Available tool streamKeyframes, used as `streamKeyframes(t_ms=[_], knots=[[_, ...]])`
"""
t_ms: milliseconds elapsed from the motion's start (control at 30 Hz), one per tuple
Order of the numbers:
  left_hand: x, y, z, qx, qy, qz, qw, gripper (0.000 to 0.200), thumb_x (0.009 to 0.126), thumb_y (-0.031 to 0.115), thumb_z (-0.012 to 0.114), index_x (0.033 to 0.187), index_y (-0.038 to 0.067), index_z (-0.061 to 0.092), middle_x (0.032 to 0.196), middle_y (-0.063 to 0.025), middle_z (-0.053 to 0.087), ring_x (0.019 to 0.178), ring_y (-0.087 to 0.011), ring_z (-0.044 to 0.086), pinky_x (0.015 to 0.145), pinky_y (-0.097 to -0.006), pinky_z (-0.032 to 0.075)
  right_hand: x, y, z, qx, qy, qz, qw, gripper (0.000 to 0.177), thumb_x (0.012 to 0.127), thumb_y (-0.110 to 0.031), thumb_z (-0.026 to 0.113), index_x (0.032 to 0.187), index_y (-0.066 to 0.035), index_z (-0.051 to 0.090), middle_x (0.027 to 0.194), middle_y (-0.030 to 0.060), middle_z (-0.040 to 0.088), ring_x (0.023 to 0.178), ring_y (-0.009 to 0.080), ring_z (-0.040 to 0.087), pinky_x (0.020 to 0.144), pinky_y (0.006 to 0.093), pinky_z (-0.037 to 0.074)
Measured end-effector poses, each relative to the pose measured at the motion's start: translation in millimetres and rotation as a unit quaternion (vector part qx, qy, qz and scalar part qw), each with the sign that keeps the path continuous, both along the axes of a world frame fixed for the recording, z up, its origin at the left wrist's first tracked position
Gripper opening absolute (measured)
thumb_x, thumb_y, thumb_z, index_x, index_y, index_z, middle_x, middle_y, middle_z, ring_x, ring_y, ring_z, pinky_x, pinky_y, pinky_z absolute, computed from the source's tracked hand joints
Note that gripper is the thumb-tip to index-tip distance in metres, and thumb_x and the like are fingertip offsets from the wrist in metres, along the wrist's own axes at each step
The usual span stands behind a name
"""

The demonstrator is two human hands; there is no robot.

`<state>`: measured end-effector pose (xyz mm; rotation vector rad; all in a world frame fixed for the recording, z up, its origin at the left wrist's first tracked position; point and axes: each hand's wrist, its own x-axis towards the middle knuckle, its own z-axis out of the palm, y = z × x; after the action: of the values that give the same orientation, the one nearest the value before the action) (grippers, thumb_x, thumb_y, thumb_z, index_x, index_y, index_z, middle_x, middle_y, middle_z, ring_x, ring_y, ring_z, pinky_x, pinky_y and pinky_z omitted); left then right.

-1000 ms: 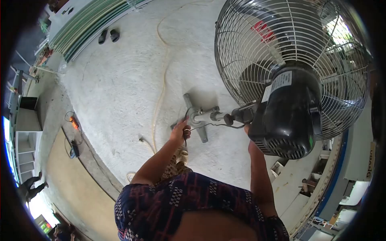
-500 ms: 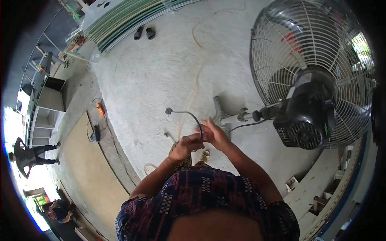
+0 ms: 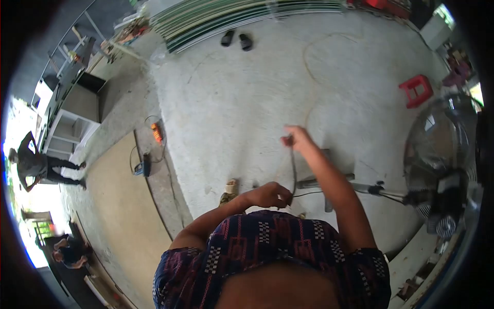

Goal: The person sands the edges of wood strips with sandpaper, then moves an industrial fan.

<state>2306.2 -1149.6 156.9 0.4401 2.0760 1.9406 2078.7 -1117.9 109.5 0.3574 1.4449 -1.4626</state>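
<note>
My right hand (image 3: 298, 138) is raised over the floor, its fingers closed around the upper end of a dark power cord (image 3: 294, 167). Whether the plug is inside those fingers cannot be made out. Close to my shirt, my left hand (image 3: 270, 195) has its fingers curled round the lower part of the same cord. From there the cord runs right toward a standing fan (image 3: 437, 201). The fan's grey pole (image 3: 366, 188) reaches from a cross-shaped foot (image 3: 328, 202) to the black motor and wire cage at the right edge.
A red stool (image 3: 416, 91) stands beyond the fan. Dark slippers (image 3: 236, 40) lie before stacked green-edged panels (image 3: 247, 20). To the left are a tan board (image 3: 116, 190), an orange power strip (image 3: 156, 132), a blue tool (image 3: 142, 166), a standing person (image 3: 38, 159) and another person (image 3: 71, 252).
My right hand has moved forward, away from my left, stretching the cord between them. The plug end no longer hangs free. My view has turned, shifting the fan right and bringing the stool in.
</note>
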Motion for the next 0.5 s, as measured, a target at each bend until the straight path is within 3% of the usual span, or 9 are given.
streamKeyframes(t_ms=[100,167,200,300,433,500], knots=[[12.2,-66.5,-8.7,-0.044,-0.005,-0.053,0.998,0.015,0.073,0.014,0.058,0.084,0.006,0.063,0.082,-0.0069,0.063,0.075,-0.021,0.059,0.068,-0.0336,0.045,-36.9,-83.2,-10.0,-0.034,0.067,-0.027,0.997,0.027,0.077,-0.015,0.062,0.091,0.004,0.048,0.063,0.0151,0.055,0.045,0.0211,0.053,0.036,0.0322,0.042],[19.2,-107.7,-17.6,-0.138,-0.021,-0.076,0.987,0.016,0.074,0.016,0.056,0.085,0.007,0.064,0.085,-0.0091,0.064,0.078,-0.0254,0.06,0.07,-0.0358,0.045,-41.0,-145.7,31.7,-0.059,0.161,0.03,0.985,0.02,0.078,-0.014,0.06,0.087,0.0,0.049,0.062,0.0099,0.055,0.043,0.0151,0.05,0.034,0.0272,0.037],[28.3,-121.5,-31.3,-0.173,-0.013,-0.015,0.985,0.018,0.064,0.016,0.056,0.08,0.01,0.063,0.079,-0.0114,0.063,0.076,-0.0304,0.058,0.068,-0.0413,0.044,-39.2,-179.4,55.5,-0.064,0.199,0.043,0.977,0.02,0.079,-0.015,0.059,0.09,0.0,0.05,0.062,0.0082,0.055,0.042,0.0125,0.048,0.034,0.0257,0.035],[39.7,-164.2,-51.9,-0.26,-0.012,0.091,0.961,0.021,0.074,0.017,0.054,0.091,0.008,0.063,0.095,-0.0103,0.062,0.085,-0.0297,0.059,0.074,-0.0395,0.045,-7.6,-264.5,117.0,-0.087,0.349,0.053,0.931,0.029,0.081,-0.017,0.059,0.105,-0.003,0.052,0.062,0.0053,0.054,0.043,0.0076,0.044,0.036,0.0218,0.031],[36.1,-222.9,-54.3,-0.31,-0.021,0.174,0.934,0.021,0.077,0.018,0.054,0.095,0.01,0.063,0.092,-0.0118,0.06,0.087,-0.028,0.058,0.076,-0.0381,0.046,26.9,-368.1,144.6,-0.078,0.419,0.095,0.9,0.033,0.079,-0.019,0.062,0.107,-0.004,0.055,0.062,0.003,0.053,0.045,0.0068,0.044,0.038,0.021,0.032],[43.4,-251.7,-67.8,-0.281,-0.022,0.267,0.921,0.024,0.078,0.018,0.054,0.099,0.011,0.062,0.092,-0.0115,0.06,0.088,-0.0274,0.058,0.077,-0.0371,0.046,40.2,-413.0,139.8,-0.11,0.47,0.128,0.867,0.03,0.078,-0.019,0.064,0.105,-0.006,0.058,0.06,0.0006,0.05,0.045,0.0048,0.041,0.038,0.0192,0.03]])
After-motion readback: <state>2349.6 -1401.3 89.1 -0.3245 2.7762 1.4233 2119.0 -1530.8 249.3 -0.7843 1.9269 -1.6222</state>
